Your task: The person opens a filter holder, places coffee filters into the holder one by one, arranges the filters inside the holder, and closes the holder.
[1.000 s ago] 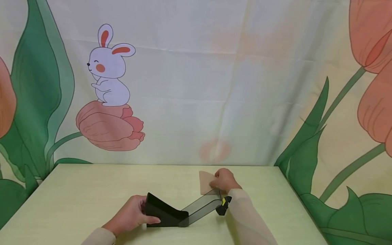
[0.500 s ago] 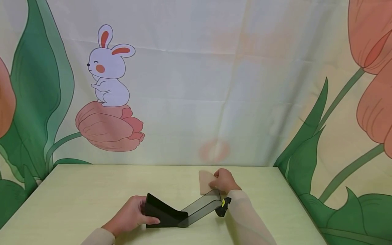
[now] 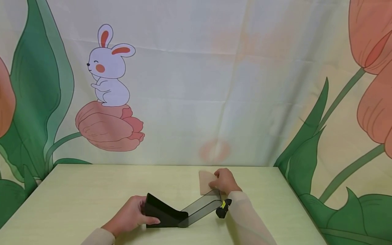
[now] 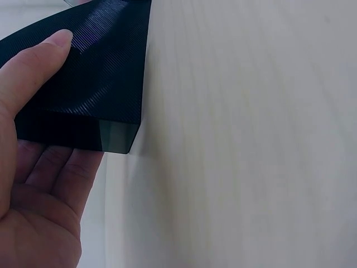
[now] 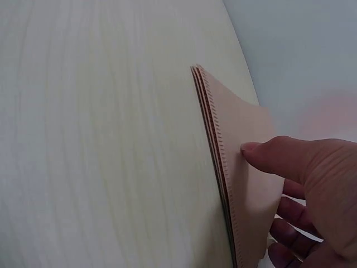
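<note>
Right hand (image 3: 226, 181): pinching a tan paper stack (image 3: 204, 183), thumb on one face, fingers behind, gap only as wide as the stack. The right wrist view shows several thin sheets, crimped along one edge. Stack is up near the far edge of the table (image 3: 101, 185); can't tell if its bottom edge touches.

Left hand (image 3: 130, 214): gripping a black case (image 3: 166, 217), thumb on the ribbed face, fingers curled under the other side, so open only by the case's thickness. Case is nearer the person, left of the stack and well apart.

Translucent lid (image 3: 200, 203) angles up from the case's right end, tip just below the right hand; contact unclear. Black device with a yellow mark (image 3: 223, 208) by the right wrist. Pale sleeves both arms. Behind: printed backdrop (image 3: 183, 102), white rabbit (image 3: 111, 90) on a pink flower (image 3: 104, 126).
</note>
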The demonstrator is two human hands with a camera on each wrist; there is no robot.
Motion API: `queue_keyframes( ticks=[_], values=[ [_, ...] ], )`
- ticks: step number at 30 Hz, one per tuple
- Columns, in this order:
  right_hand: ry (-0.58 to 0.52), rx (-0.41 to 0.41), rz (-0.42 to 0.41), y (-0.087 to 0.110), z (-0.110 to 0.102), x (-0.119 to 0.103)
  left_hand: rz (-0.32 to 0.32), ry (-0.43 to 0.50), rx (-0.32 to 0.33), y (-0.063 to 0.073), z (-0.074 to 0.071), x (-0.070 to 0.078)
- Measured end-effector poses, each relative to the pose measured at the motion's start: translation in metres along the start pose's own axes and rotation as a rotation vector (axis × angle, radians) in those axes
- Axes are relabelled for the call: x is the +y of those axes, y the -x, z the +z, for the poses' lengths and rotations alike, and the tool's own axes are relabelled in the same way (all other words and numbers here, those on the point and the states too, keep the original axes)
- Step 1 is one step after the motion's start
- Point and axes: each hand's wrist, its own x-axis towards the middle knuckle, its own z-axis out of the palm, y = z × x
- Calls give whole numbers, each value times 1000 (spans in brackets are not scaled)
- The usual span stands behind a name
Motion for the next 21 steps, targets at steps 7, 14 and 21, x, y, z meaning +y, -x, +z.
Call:
queue_keyframes(
  ticks=[7,14,21],
  values=[
    [0,40,-19,0,2,2,-4,-2,-1,0,0,1],
    [-34,42,-9,-3,5,4,0,-6,0,1,0,0],
    [-40,42,-50,-4,6,6,4,-13,5,1,1,-1]
  ],
)
